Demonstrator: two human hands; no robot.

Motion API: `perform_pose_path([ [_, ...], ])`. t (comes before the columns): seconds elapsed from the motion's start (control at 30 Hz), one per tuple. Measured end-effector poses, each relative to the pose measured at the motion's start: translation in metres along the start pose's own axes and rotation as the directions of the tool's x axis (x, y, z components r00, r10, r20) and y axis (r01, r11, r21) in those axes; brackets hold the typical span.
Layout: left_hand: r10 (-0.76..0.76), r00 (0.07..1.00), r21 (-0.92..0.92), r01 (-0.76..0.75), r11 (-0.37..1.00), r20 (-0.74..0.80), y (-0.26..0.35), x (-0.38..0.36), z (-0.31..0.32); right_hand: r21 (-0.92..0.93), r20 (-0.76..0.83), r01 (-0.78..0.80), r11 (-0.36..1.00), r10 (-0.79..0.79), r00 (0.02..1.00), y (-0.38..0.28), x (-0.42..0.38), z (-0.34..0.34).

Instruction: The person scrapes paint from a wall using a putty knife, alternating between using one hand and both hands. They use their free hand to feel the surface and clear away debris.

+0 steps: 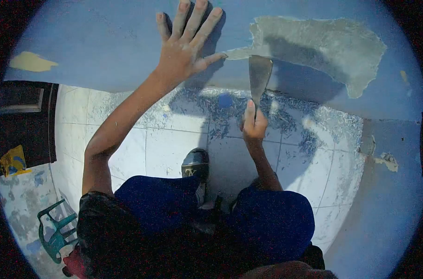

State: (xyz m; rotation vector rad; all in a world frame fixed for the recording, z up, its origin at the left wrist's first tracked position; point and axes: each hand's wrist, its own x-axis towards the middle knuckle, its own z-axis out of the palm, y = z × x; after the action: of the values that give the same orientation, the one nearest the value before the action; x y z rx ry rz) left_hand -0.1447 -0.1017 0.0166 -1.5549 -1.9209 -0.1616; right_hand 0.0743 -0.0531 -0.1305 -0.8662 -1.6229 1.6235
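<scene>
A metal scraper (pixel 259 76) with a broad, dull grey blade stands nearly upright, handle down, its blade edge against the blue wall (pixel 104 42) at the rim of a bare grey patch (pixel 323 44) where paint is gone.

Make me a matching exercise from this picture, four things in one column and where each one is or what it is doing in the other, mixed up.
Things:
1. left hand
2. right hand
3. scraper
4. green plastic chair

Places or states:
A. gripped by its handle, blade against the wall
B. lower left, on the floor
C. flat on the blue wall, fingers spread
D. closed around the tool's handle

Pairs: 1-C, 2-D, 3-A, 4-B
</scene>
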Motion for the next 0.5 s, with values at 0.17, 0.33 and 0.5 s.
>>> perform_pose_path([
  [0.17, -0.01, 1.0, -0.032, 0.011, 0.999, 0.015, 0.006, -0.004, -0.001, 0.045, -0.015, -0.024, 0.999, 0.024, 1.0, -0.011, -0.005, 0.004],
  [0.33, -0.017, 0.999, -0.03, 0.018, 0.999, 0.037, 0.007, -0.002, -0.003, -0.012, -0.031, 0.012, 1.0, -0.012, 0.999, -0.022, -0.002, 0.002],
  [0.5, 0.001, 1.0, -0.052, -0.001, 0.999, -0.011, 0.003, -0.002, 0.002, -0.139, -0.026, 0.023, 0.99, -0.027, 0.999, 0.014, -0.011, -0.003],
])
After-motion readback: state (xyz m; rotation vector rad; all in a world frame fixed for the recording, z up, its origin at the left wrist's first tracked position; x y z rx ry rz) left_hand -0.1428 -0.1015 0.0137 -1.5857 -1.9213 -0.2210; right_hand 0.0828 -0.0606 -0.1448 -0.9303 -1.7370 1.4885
